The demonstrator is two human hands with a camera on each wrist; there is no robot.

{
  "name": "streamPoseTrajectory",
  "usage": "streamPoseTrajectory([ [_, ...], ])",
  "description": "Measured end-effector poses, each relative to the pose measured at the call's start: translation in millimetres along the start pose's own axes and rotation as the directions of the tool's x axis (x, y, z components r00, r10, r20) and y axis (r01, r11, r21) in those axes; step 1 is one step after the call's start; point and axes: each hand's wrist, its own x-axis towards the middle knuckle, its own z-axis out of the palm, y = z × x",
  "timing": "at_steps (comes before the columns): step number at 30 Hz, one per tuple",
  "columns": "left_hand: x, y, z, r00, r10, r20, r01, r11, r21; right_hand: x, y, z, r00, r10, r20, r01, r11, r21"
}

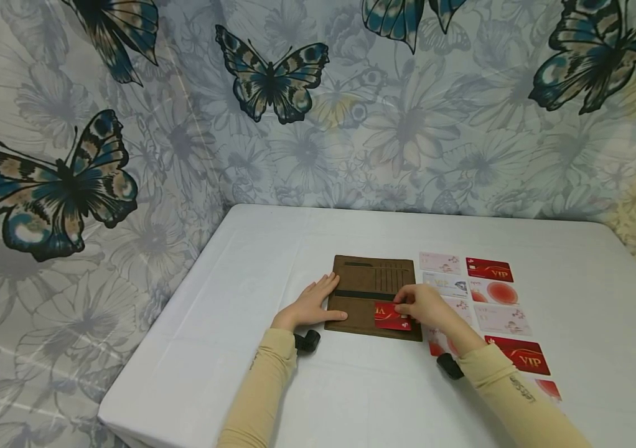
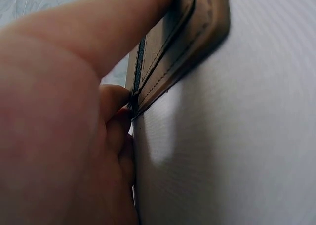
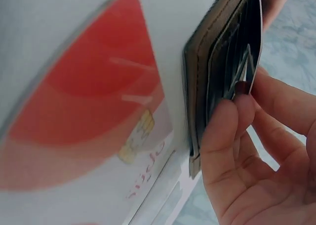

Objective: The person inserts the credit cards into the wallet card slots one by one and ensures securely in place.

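A brown wallet lies open and flat on the table, its slotted half at the back and a dark band across its middle. My left hand rests on the wallet's left edge, thumb stretched along the near half and fingers along the far half. Between thumb and fingers, my right hand pinches a red card over the wallet's near right part. In the right wrist view that card is nearly edge-on, and the fingertips are right at the pockets of the wallet.
To the right of the wallet, two columns of cards lie on the white tabletop. Among them are a red VIP card, another red VIP card and a pink one. My right forearm partly covers the columns. A butterfly-patterned wall covering rises behind the table.
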Motion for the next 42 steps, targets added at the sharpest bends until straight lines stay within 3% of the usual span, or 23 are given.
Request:
streamPoseTrajectory([
  [16,-0.5,0.2,1.4,1.000,0.003,-0.010,-0.003,1.000,0.009,12.7,-8.5,14.1,0.997,-0.067,-0.043,0.062,0.992,-0.114],
  [30,-0.5,0.8,2.4,1.000,0.003,-0.018,-0.003,1.000,0.006,13.9,-11.1,19.2,0.998,-0.039,-0.039,0.036,0.996,-0.088],
  [42,-2.3,1.7,0.9,1.000,0.008,-0.018,-0.008,1.000,0.011,-5.8,0.9,11.6,0.998,-0.059,0.026,0.059,0.998,0.005],
])
